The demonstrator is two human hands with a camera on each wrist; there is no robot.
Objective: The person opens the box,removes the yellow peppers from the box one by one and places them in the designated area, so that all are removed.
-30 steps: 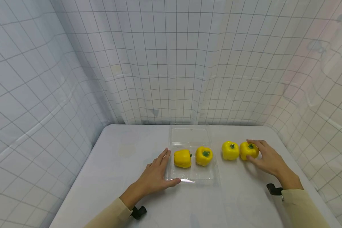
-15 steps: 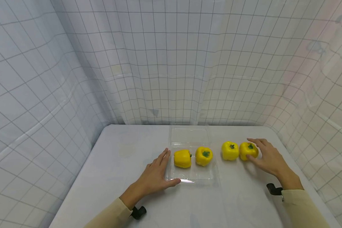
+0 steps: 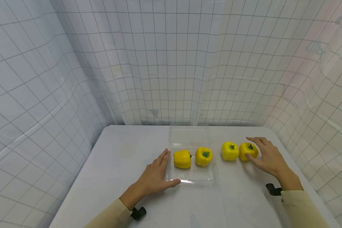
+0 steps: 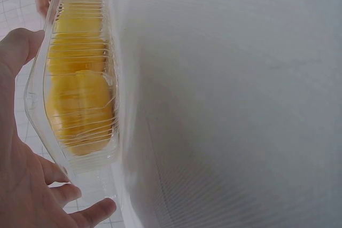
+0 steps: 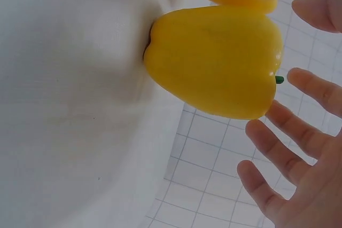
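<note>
In the head view, a clear plastic clamshell container (image 3: 200, 176) lies with its lid (image 3: 189, 136) folded back. Inside are two yellow bell peppers: one on its side (image 3: 182, 159), the other pepper (image 3: 203, 157) with its green stem showing. My left hand (image 3: 154, 179) is spread at the container's left front corner, its thumb and fingers along the rim. My right hand (image 3: 269, 160) hovers with parted fingers around the rightmost yellow bell pepper (image 3: 248, 152). In the right wrist view, that pepper (image 5: 214, 62) stands upright on the table, fingertips close to its stem end.
Another yellow bell pepper (image 3: 230, 151) stands just left of the rightmost one, between it and the container. The white table (image 3: 125, 158) is enclosed at the back and sides by white gridded curtains (image 3: 165, 63).
My right hand's fingers have spread slightly and drawn back from the rightmost pepper, which stays in place. My left hand and the container have not visibly moved.
</note>
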